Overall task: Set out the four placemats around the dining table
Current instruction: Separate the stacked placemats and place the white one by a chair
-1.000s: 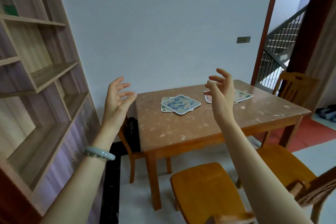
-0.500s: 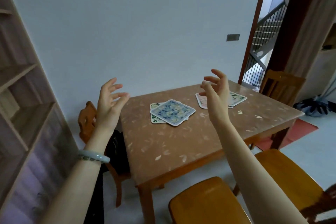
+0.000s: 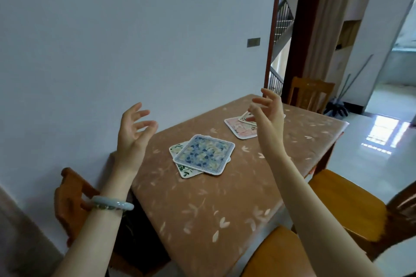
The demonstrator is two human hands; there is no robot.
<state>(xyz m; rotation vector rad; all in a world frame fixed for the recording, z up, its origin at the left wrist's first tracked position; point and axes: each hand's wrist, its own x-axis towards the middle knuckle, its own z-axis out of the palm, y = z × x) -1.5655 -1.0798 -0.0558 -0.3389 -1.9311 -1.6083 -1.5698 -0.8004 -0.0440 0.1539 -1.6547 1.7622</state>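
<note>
both our hands are up in the air and empty: our left hand [image 3: 132, 132] hangs off the near-left corner of the dining table [image 3: 202, 204], fingers spread and loosely curled, and our right hand [image 3: 267, 112] hovers over the far pair of mats, fingers apart too, touching nothing.

we judge this to be the very start, the approach, with no mat placed yet. the four placemats sit in two overlapped pairs toward the wall side of the table. nearer us, the blue floral placemat [image 3: 204, 154] lies on top of the green leaf placemat [image 3: 183, 170], which peeks out at the left and the bottom. farther off, the pink placemat [image 3: 238, 129] lies under a fourth placemat [image 3: 246, 117], mostly hidden behind our right hand.

next we would likely lower a hand onto one pair and lift the top mat off. the mats are thin and flat, so it probably takes a fingertip under an edge or a slide toward the table's rim.

around us: a chair [image 3: 72, 198] tucked at the left side, a bracelet [image 3: 112, 204] on our left wrist, two chair seats [image 3: 344, 204] along the near-right side and another chair [image 3: 310, 94] at the far end. reaching each side may mean leaning past them.
</note>
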